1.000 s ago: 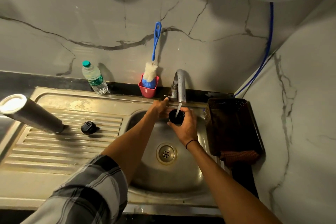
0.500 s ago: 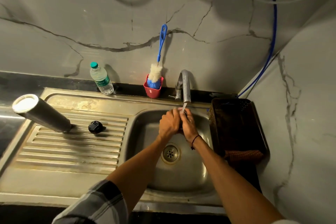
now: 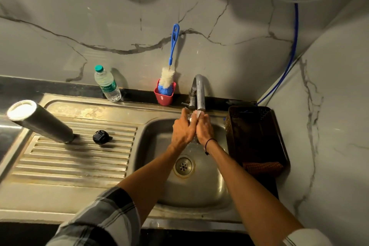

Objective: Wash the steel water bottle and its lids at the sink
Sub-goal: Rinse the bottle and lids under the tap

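A second ago the right hand (image 3: pixel 203 129) held a black lid under the tap (image 3: pixel 199 94); now the left hand (image 3: pixel 182 129) presses against it, and I cannot tell what either grips, so the lid is probably being rubbed clean. The steel bottle (image 3: pixel 40 121) and another lid (image 3: pixel 100 136) wait on the steel drainboard (image 3: pixel 69 166), below a marble wall (image 3: pixel 229 16)

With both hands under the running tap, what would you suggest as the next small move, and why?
Probably bring the hands apart and check what they hold: left hand and right hand are pressed together under the tap, hiding it. The steel bottle and black lid wait on the drainboard.
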